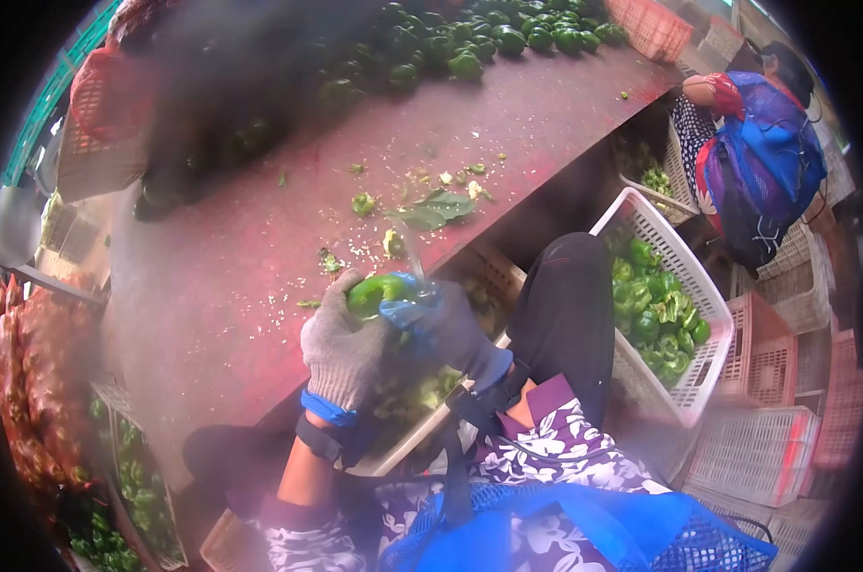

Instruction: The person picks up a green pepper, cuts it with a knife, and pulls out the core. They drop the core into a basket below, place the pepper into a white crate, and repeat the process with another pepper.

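In front of my body, over the table's near edge, my left hand [344, 345] in a grey knitted glove is wrapped round a green pepper [378, 294]. My right hand [441, 319], in a dark glove with blue on its fingers, is closed against the pepper's right side. A thin blade [414, 255] points up from its fingers; the handle is hidden. Just beyond the hands, pepper cores [393, 244], seeds and a green leaf [437, 209] lie on the reddish table [226, 319].
Many green peppers [465, 65] are heaped at the table's far side. At my right, a white basket [722, 329] holds cut peppers. A crate [412, 440] with scraps sits below my hands. Stacked crates [751, 456] stand further right. Another person [760, 153] is at the upper right.
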### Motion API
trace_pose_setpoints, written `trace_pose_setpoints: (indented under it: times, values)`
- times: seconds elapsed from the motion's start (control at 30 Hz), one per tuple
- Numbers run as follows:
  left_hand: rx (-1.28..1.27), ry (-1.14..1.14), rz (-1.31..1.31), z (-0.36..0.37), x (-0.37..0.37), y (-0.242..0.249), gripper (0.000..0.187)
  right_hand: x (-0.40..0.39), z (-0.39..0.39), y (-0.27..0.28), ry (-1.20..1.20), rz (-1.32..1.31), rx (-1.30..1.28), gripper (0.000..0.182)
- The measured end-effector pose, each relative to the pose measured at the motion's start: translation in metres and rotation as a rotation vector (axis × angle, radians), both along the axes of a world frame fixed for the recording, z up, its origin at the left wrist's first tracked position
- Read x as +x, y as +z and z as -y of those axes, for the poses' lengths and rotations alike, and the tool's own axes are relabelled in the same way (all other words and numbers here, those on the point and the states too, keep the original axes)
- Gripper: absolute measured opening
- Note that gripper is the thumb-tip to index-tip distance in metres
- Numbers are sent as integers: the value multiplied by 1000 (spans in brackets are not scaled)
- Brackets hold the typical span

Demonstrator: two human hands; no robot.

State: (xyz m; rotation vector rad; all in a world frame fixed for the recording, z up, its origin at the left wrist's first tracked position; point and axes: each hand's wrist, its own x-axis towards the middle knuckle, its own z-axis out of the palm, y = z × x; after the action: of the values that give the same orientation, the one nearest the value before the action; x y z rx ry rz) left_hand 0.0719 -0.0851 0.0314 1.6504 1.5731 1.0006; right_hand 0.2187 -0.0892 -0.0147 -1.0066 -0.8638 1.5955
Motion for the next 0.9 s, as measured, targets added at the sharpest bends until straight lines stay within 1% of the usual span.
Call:
trace_pose_setpoints:
  times: [0.1,0.2,0.3,0.33,0.4,0.5,0.53,0.6,0.63,0.7,0.73,0.8,0.87,0.9]
  values:
    - [-52,-32,133,0,1,1,52,7,-2,4,32,-89,-25,26]
    - [-13,-20,195,-1,-2,-5,54,12,-3,2,65,-192,-26,24]
    - [-76,12,216,4,1,6,52,14,-3,2,86,-268,-57,22]
    - [-115,-13,226,4,1,12,53,14,-3,3,94,-288,-68,21]
    - [-191,-57,244,3,-1,19,53,8,-2,7,37,-162,-31,21]
    - [-102,-40,202,-7,-4,-7,51,-1,4,17,-56,67,39,24]
    - [-102,-36,97,-8,-5,-9,52,-3,6,18,-92,150,67,25]
    - [-92,-29,-109,-8,-3,-11,53,-8,6,15,-161,194,198,27]
    - [-43,-59,-128,-8,-7,-16,54,-9,7,14,-197,217,262,29]
    - [53,-121,-170,-12,-15,-27,56,-11,11,15,-204,196,217,31]
    - [74,-101,-229,-11,-15,-30,57,-13,14,15,-207,185,192,32]
    - [117,-59,-349,-9,-9,-28,61,-25,15,-2,-284,232,240,34]
    - [-17,16,-414,-7,3,-15,66,-30,14,-13,-341,262,260,36]
    - [-87,51,-446,-5,8,-10,69,-31,16,-8,-358,272,256,36]
